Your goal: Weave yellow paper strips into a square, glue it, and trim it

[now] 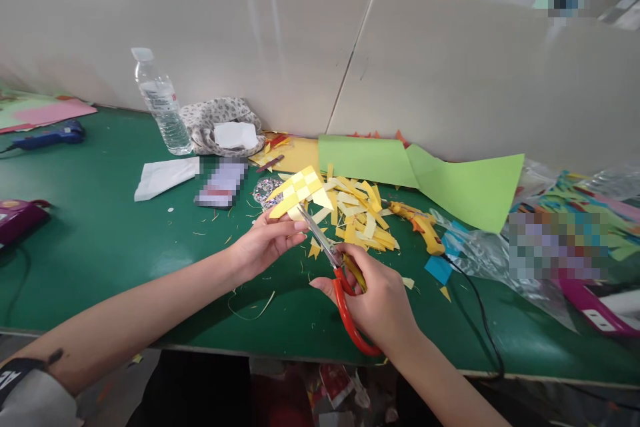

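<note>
My left hand [273, 240] pinches a small woven piece of yellow and pale paper strips [301, 188], with pointed strip ends sticking out. In my right hand [377, 297] is a pair of scissors [345, 297] with red handles. The blade tips meet the lower edge of the woven paper, close to my left fingertips. Beyond both hands lies a loose heap of yellow and cream paper strips [363, 210], part of it hidden behind the woven piece.
A yellow glue gun [423, 223] with a black cord lies right of the heap, near green paper [460, 180]. Left are a phone [223, 183], a tissue [165, 177] and a water bottle [163, 103]. Clear plastic [493, 267] spreads at right. A grey partition [200, 20] closes the back.
</note>
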Tool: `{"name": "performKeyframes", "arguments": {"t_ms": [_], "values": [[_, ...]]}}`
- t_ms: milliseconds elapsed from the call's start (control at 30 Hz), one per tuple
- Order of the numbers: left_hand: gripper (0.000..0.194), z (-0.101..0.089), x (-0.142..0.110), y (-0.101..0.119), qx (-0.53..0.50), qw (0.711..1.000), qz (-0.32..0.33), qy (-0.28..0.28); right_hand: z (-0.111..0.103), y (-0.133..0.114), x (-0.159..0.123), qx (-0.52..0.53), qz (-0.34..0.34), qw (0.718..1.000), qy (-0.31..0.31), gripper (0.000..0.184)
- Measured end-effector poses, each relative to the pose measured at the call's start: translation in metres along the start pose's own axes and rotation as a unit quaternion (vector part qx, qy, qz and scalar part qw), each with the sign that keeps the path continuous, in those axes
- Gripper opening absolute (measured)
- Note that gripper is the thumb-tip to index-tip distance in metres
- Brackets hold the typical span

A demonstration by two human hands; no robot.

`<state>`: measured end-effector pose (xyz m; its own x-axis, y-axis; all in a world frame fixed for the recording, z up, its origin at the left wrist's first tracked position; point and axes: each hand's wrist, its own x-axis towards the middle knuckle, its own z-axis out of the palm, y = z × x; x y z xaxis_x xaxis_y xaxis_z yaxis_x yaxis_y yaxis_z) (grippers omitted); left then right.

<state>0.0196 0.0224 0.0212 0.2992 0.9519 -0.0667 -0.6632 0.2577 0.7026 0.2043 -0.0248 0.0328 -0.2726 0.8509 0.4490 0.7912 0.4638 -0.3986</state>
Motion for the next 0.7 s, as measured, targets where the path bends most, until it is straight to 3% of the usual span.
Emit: {"name": "performKeyframes", "arguments": {"t_ms": [267,367,700], "values": [[0.018,-0.001,0.002,0.002,-0.026,1.000,-0.002,0.008,-0.002,0.007,0.002,-0.035,-0.016,0.999,0.013,0.038],[0.014,-0.003,0.004,0.004,0.008,0.999,-0.014,0.031,-0.002,0.011,0.002,-0.048,-0.019,0.999,0.020,0.040],[0.026,-0.005,0.008,0.006,0.102,0.993,0.040,0.044,-0.006,0.010,-0.002,-0.062,-0.011,0.998,0.013,0.038]]}}
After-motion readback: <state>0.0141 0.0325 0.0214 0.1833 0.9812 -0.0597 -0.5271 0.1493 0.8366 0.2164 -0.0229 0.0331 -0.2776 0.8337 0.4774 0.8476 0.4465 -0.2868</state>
